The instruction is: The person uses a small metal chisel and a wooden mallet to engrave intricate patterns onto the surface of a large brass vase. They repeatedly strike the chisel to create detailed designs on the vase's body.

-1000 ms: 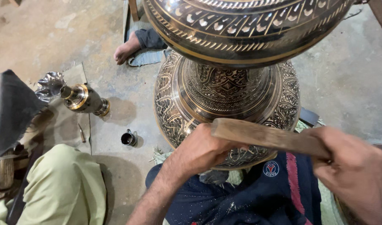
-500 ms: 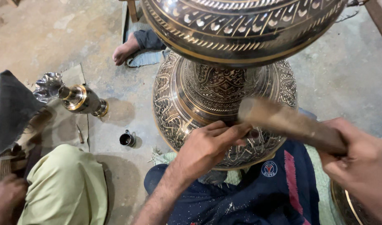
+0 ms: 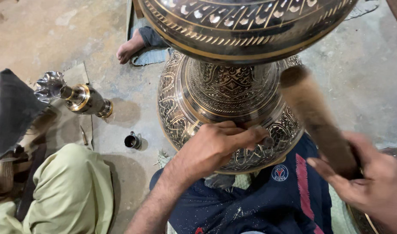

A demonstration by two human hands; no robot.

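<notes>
Two hands work at the large engraved brass vase (image 3: 233, 99) standing on the concrete floor (image 3: 55, 26). The left hand (image 3: 215, 145) rests on its flared base, fingers (image 3: 246, 134) pressed together, pinching a small dark punch (image 3: 267, 141). The right hand (image 3: 367, 182), fingers wrapped round a wooden mallet (image 3: 315, 117), holds it raised, its long axis slanting up toward the vase, head above the punch.

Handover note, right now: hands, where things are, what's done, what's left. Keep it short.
Left hand: fingers pinched on a small tool tip, mostly hidden, pressed to the engraved brass vessel at its lower flare.
Right hand: gripping a wooden mallet, raised and blurred.
Vessel stands on the floor, its base against the lap in dark blue cloth.
Small metal cup and brass vase lie to the left.
Done: dense pattern covers the visible surface.
Left: cannot tell from here.
</notes>
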